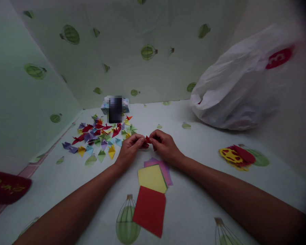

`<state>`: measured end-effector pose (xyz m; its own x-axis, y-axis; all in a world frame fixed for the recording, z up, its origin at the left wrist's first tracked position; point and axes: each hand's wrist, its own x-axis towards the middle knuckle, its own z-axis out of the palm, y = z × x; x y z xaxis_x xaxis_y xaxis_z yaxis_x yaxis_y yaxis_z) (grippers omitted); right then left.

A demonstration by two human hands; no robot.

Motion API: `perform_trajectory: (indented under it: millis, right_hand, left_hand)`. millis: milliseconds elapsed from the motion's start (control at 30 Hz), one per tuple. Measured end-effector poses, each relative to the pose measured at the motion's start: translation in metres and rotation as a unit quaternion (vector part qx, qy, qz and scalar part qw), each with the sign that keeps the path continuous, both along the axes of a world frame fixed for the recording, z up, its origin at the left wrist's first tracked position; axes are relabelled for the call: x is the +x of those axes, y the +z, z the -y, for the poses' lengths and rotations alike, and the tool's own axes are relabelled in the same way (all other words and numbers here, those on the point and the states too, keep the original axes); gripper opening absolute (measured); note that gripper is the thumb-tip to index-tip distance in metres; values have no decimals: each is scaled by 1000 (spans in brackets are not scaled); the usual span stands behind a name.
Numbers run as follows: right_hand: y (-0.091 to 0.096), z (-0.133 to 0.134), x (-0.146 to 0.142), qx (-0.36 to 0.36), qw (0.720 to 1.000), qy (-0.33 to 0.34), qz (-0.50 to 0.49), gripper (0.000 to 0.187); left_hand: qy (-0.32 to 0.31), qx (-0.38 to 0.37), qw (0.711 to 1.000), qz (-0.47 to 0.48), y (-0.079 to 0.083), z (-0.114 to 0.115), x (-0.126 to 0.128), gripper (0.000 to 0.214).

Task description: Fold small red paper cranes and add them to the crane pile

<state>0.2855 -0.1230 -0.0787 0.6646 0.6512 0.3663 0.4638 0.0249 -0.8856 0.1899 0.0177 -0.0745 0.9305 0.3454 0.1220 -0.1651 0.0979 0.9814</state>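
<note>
Between my two hands is a small piece of folded red paper point(147, 139), mostly covered by fingers. My left hand point(134, 144) pinches it from the left, thumb on top. From the right, my right hand point(165, 144) grips its other end between thumb and fingers. Just below the hands lie square paper sheets: a red sheet point(150, 211) in front, a yellow sheet point(151, 177) partly under it, and purple sheets point(165, 172) behind. Left of my left hand spreads a pile of folded paper cranes point(99, 136) in many colours.
A phone-like dark object point(115, 110), pixelated, stands against a tissue box point(104, 107) at the back. A white plastic bag point(232, 88) bulges at the right. Red and yellow paper cutouts point(234, 156) lie below it. A dark red item with yellow writing point(9, 187) sits far left.
</note>
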Motion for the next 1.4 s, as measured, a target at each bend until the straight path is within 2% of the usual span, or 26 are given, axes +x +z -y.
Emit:
perform_trajectory:
  millis: [267,600,800,1067,1400]
  right_hand:
    - [1,0,-2,-2,1000,2,10,8]
    - [0,0,1,13,999,6,-30,7]
    - [-2,0,2,13,999,16,-41,7]
    - [3,0,-1,29,995,33,-95,6]
    - [-2,-1,1,-1,997,23,-72,8]
  left_hand:
    - [-14,-43,999,-14,-6,-3,2,19]
    - [-25,-62,997,-23,-5,-3,3,25]
    - [-23,-37,999,-24,-7,-3,3,22]
    - [19,-2,1000,-23,-7,-4,3,19]
    - [56,48,997,3,-5,-4,4,18]
